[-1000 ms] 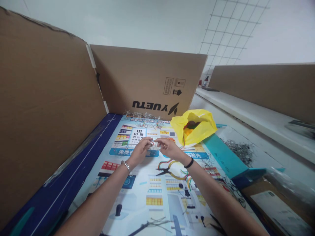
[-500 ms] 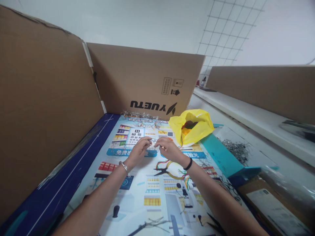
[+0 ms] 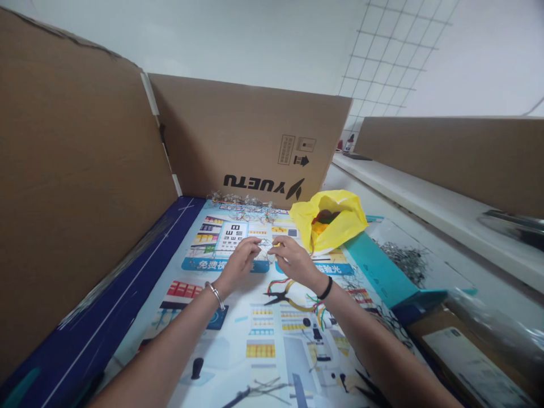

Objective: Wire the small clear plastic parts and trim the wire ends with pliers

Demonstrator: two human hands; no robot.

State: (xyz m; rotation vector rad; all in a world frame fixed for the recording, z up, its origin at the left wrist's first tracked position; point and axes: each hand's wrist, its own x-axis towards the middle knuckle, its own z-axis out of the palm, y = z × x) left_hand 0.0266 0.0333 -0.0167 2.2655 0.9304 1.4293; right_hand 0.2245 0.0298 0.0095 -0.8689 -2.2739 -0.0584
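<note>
My left hand (image 3: 243, 258) and my right hand (image 3: 292, 258) are raised over the printed sheet, fingertips facing each other with a small gap. Both are closed in a pinch. Fine strands that look like thin wire (image 3: 265, 243) show between the fingertips; their ends are hidden by the fingers. Below the right hand lie open-jawed pliers (image 3: 278, 297) with yellowish handles, among red, green and yellow wires (image 3: 319, 311). Just beyond the right hand stands an open yellow plastic bag (image 3: 342, 229) with orange and dark contents.
Clear, wiry pieces (image 3: 240, 199) lie along the back cardboard panel (image 3: 250, 124). On the right are a teal box flap (image 3: 374, 266), a heap of small metallic-looking bits (image 3: 402, 260) and a labelled carton (image 3: 471, 357). Dark wire strands (image 3: 255, 392) lie at the front.
The hands stay close together, with only slight finger movement; the strands between them show more clearly. The whole view has shifted a little.
</note>
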